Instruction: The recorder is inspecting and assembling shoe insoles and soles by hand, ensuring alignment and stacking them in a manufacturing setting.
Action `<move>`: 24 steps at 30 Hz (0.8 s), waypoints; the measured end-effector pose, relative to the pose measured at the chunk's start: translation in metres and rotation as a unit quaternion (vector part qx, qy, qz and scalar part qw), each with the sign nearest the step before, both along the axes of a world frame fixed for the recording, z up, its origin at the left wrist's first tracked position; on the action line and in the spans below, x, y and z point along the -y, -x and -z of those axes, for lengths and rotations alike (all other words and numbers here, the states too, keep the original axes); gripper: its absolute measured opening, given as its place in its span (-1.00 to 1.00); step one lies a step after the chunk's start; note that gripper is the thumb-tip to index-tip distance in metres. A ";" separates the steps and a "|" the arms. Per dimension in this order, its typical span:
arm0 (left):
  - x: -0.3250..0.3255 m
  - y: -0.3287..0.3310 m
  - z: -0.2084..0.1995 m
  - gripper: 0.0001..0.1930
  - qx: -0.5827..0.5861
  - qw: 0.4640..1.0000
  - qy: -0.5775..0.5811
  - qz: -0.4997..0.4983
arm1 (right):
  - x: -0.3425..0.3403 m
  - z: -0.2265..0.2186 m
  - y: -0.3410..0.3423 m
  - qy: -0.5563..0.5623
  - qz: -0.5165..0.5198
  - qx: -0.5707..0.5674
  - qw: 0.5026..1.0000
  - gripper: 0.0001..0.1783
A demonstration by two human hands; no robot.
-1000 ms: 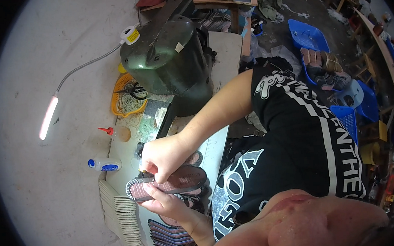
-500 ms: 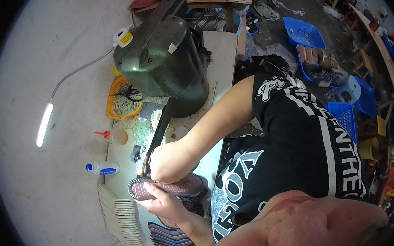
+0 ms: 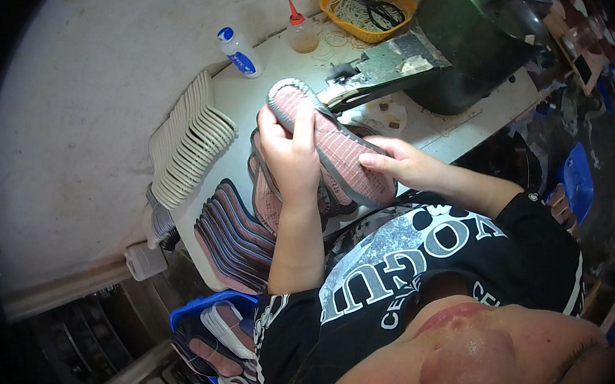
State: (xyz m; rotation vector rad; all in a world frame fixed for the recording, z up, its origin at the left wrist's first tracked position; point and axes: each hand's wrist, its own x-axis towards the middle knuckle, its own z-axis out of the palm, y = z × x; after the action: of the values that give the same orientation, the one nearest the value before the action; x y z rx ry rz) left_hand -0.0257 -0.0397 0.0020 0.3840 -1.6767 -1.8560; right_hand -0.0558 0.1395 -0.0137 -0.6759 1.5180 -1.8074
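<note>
Both my hands hold a pink shoe sole (image 3: pixel 346 146) with a grey edge and pale stitches round its toe end. The toe end points away from me. My left hand (image 3: pixel 292 157) is closed round the far part, its thumb lying on the pink face. At the near right edge, my right hand (image 3: pixel 405 164) pinches the sole between thumb and fingers. Just right of the toe end is the narrow arm (image 3: pixel 386 88) of a dark green sewing machine (image 3: pixel 469 42). More pink soles (image 3: pixel 266 199) lie beneath my left hand, partly hidden by it.
A row of pink and grey soles (image 3: pixel 231 230) and a stack of cream soles (image 3: pixel 192 143) stand at the left. Behind are a white bottle (image 3: pixel 240 56), a red-tipped bottle (image 3: pixel 302 33) and an orange basket (image 3: pixel 330 18) with cord and scissors. A blue bin (image 3: pixel 187 311) holds shoes.
My view has turned toward the left. My right hand has come away from the machine arm's end to the sole's near edge. The sole, lifted and tilted, now shows its whole pink face.
</note>
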 end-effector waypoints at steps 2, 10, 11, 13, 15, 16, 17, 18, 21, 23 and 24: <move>0.006 0.010 0.005 -0.75 0.010 1.000 0.002 0.000 | -0.006 0.006 -0.003 0.001 -0.092 0.108 0.990 -0.60; 0.021 0.051 0.036 -0.69 0.140 0.919 0.351 -0.112 | -0.001 0.001 0.000 0.028 0.065 0.137 0.988 -0.66; 0.022 0.058 0.037 -0.68 0.133 0.928 0.336 -0.096 | 0.001 0.001 0.006 0.032 0.067 0.126 0.989 -0.67; 0.020 0.068 0.028 -0.67 0.173 0.919 0.339 -0.104 | 0.004 0.004 0.021 0.030 0.064 0.116 0.991 -0.68; 0.027 0.077 0.020 -0.65 0.239 0.898 0.354 -0.104 | 0.016 0.007 0.030 0.061 0.048 0.151 0.985 -0.67; 0.039 0.082 0.023 -0.65 0.241 0.898 0.351 -0.113 | 0.024 0.005 0.032 0.059 0.039 0.151 0.986 -0.67; 0.055 0.085 0.031 -0.64 0.232 0.902 0.351 -0.093 | 0.032 0.003 0.032 0.075 0.039 0.172 0.981 -0.66; 0.061 0.088 0.030 -0.64 0.218 0.908 0.353 -0.068 | 0.037 0.002 0.035 0.091 0.044 0.191 0.976 -0.65; 0.055 0.061 0.022 -0.68 0.000 0.996 0.085 0.007 | 0.030 0.001 0.009 0.048 -0.026 0.093 0.994 -0.64; 0.023 0.026 -0.009 -0.63 -0.098 0.995 -0.007 0.026 | 0.018 0.015 -0.002 0.066 -0.109 0.091 0.988 -0.65; 0.013 0.009 -0.018 -0.60 -0.109 0.993 -0.021 0.029 | 0.016 0.014 -0.009 0.066 -0.125 0.108 0.984 -0.65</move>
State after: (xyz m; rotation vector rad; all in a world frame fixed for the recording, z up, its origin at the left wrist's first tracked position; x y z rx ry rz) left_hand -0.0350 -0.0526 0.0202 0.1451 -1.5187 -1.9016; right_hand -0.0469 0.1239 -0.0282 -0.6765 1.1272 -1.7369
